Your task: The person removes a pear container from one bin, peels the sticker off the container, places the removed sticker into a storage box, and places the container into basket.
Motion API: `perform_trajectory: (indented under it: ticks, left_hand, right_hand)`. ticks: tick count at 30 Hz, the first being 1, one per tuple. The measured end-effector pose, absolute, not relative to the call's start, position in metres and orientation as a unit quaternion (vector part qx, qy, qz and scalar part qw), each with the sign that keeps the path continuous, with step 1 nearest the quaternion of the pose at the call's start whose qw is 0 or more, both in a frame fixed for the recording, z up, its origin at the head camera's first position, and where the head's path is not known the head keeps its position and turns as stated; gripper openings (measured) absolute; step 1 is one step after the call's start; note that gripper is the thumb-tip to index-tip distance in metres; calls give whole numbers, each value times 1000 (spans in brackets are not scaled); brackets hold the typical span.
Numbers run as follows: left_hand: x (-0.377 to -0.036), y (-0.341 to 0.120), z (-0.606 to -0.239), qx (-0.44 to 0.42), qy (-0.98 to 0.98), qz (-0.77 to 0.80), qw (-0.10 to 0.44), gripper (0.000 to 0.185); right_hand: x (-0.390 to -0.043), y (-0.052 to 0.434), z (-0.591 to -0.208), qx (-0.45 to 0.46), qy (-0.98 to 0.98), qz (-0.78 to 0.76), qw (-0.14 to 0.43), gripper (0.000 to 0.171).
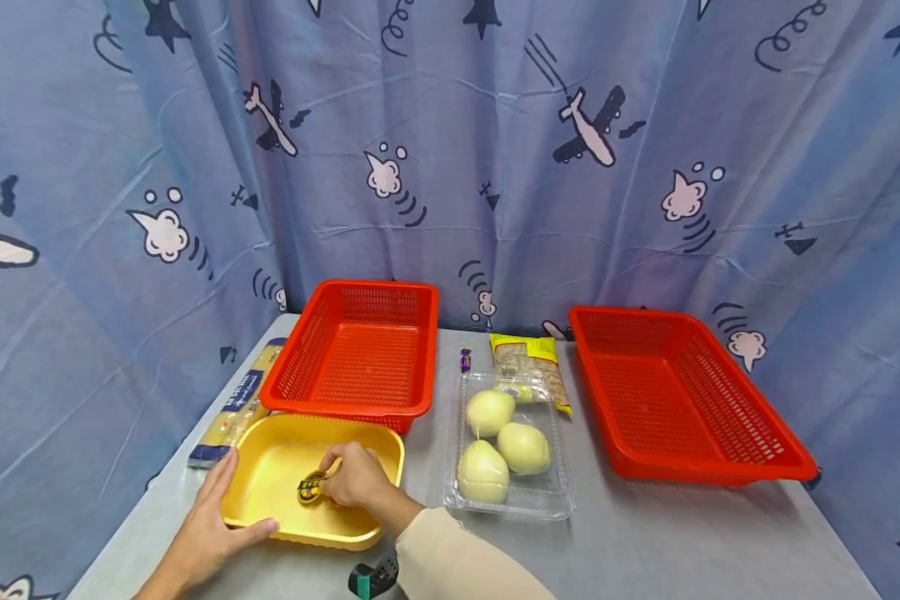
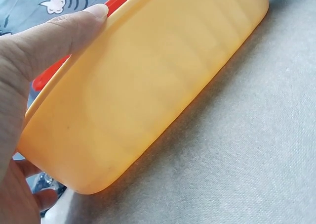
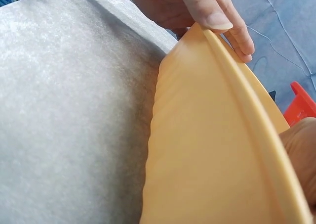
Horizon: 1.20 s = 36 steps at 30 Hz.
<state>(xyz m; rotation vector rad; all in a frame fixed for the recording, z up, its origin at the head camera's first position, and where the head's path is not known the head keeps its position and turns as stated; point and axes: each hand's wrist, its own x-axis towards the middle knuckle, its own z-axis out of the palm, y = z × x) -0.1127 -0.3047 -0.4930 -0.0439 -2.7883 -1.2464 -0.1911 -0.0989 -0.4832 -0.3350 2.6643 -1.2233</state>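
A yellow plastic basin [image 1: 270, 467] stands near the table's front left. My left hand [image 1: 208, 529] holds its near left corner. The thumb lies against the front rim and the fingers reach along the left side; the left wrist view shows the thumb [image 2: 64, 38] on the rim. Inside the basin, my right hand [image 1: 358, 475] pinches a small round item with a black and yellow label [image 1: 311, 487] near the basin floor. The right fingertips are partly hidden by the hand. In the right wrist view the basin wall [image 3: 207, 135] hides the item.
A red basket [image 1: 367, 358] stands behind the basin, and another red basket [image 1: 660, 408] is at right. Between them are a clear box [image 1: 555, 496] with several pale fruits, a yellow-topped bag [image 1: 525, 354] and a purple-wrapped candy [image 1: 466, 360]. A noodle-like packet [image 1: 243, 392] lies at left.
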Motion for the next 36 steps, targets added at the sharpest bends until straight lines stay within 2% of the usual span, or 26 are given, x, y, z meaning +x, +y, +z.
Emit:
perform_trajectory:
  ticks: [22, 36]
  left_hand:
    - [-113, -305, -494, -8, -917, -397, 38, 118]
    - [-111, -304, -494, -12, -916, -399, 40, 118]
  right_hand:
    - [-188, -93, -479, -132, 889, -430, 81, 31]
    - [-182, -69, -442, -237, 803, -542, 64, 21]
